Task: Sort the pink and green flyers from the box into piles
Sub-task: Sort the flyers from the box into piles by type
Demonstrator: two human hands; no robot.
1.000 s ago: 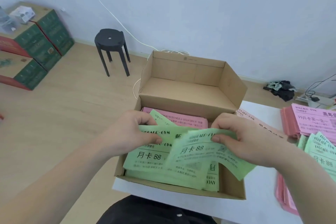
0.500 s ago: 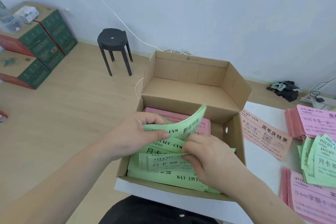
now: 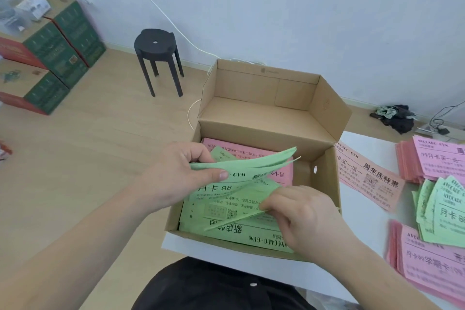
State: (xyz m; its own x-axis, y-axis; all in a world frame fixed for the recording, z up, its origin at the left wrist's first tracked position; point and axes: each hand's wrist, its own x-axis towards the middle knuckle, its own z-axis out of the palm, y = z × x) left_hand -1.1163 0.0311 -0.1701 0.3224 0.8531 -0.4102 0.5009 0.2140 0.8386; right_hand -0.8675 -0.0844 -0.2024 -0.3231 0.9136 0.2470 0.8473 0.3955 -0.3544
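Mid-frame, the left hand (image 3: 173, 178) still pinches its green bundle (image 3: 264, 161); the right hand (image 3: 309, 219) has dropped lower, pinching another green flyer (image 3: 226, 211), so collecting continues.

Inside the box (image 3: 329, 184), bare floor shows at 2 o'clock, right by the side wall: that's the gap! The raised lid (image 3: 264, 108) blocks 12 o'clock, while the left hand (image 3: 176, 173) and its lifted green flyers (image 3: 251, 163) fill 10. The right hand (image 3: 307, 216) covers 5, and bare table (image 3: 362, 224) lies open past the wall at 3.
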